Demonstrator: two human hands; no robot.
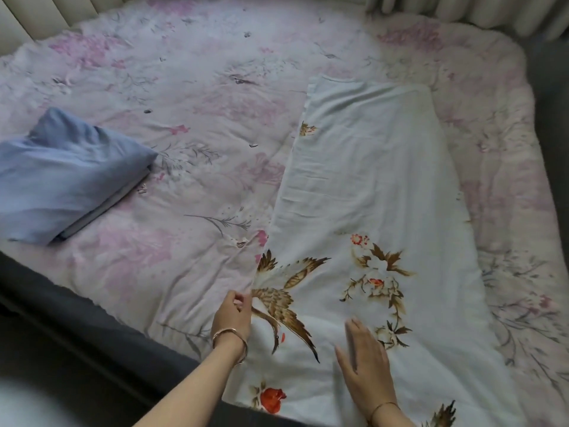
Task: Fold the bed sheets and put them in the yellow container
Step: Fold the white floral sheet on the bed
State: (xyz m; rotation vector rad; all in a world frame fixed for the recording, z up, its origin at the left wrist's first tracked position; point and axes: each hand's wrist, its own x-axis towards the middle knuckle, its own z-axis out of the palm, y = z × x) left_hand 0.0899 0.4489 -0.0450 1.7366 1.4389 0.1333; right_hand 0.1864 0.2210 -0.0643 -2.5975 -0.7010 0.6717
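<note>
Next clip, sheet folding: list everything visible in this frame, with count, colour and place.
white sheet: 1, white with brown bird and red flower print, laid as a long strip on the bed's right half
blue sheet: 1, blue, folded, on the bed's left side
bed cover: 1, pale pink floral, spread over the bed
headboard: 1, cream, padded, along the far edge
bed frame: 1, dark grey, near-left edge
bangle: 1, gold-toned, left wrist
thin bracelet: 1, gold-toned, right wrist
left hand: 1, pinches the white sheet's left edge
right hand: 1, fingers straight, flat on the white sheet's near end
</note>
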